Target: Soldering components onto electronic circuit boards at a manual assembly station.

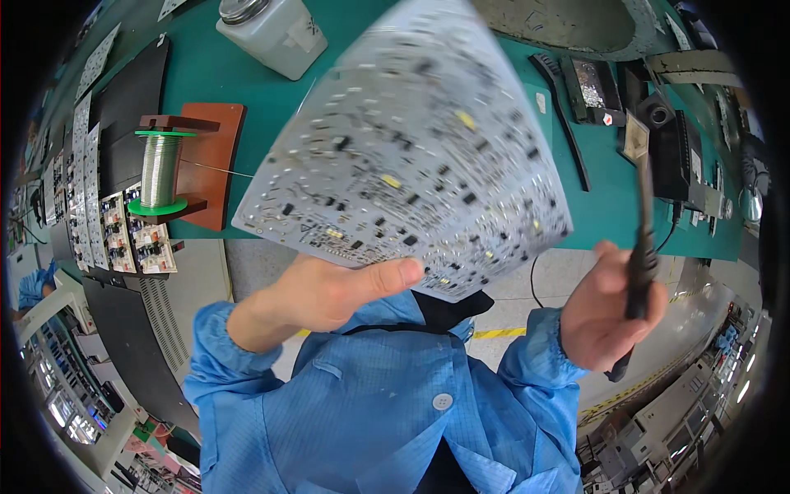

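My left hand grips a large pale circuit board by its near edge, with the thumb lying on its top face. The board is raised and tilted, its surface crowded with small black, silver and yellow parts; its far end is slightly blurred. On the right, my right hand is closed round the black handle of a soldering iron. Its metal shaft points away from me, the far end overlapping a small tan pad beside the black station. The iron's tip cannot be made out clearly.
A spool of solder wire stands on a brown holder at left, its wire running toward the board. Populated boards lie beyond it. A white bottle stands at the back; a black brush lies on the green mat.
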Available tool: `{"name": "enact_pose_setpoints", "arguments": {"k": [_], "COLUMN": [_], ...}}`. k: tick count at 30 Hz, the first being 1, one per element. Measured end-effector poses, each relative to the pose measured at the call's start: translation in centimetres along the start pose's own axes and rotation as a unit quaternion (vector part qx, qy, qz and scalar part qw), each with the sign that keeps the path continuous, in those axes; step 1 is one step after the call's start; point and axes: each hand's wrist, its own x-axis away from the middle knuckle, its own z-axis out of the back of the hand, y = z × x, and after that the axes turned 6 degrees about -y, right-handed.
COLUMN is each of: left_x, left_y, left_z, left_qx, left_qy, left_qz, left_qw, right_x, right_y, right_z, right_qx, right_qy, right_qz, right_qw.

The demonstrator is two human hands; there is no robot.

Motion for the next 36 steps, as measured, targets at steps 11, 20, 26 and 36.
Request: {"name": "enact_pose_setpoints", "arguments": {"k": [11,20,26,36], "left_x": [-3.9,-5.2,-4.4,-0.1], "left_y": [0.7,0.2,0.3,-1.1], "left_z": [-2.0,-1.7,1.0,0.4], "left_qx": [-0.149,-0.063,0.193,0.189], "left_qy": [-0.318,-0.430,-0.399,-0.007], "left_qz": [0.089,0.164,0.077,-0.099], "left_qw": [0.932,0.886,0.893,0.977], "right_x": [-3.3,-1.8,-3.5,-3.6], "right_y": [-2.1,-1.9,-0.9,3.8], "right_z": [-1.5,-0.8,-1.1,-3.9], "right_qx": [0.128,-0.006,-0.009,-0.032], "right_qy": [0.034,0.070,0.249,0.364], "right_qz": [0.004,-0.064,-0.106,-0.133], "right_qw": [0.991,0.995,0.963,0.921]}}
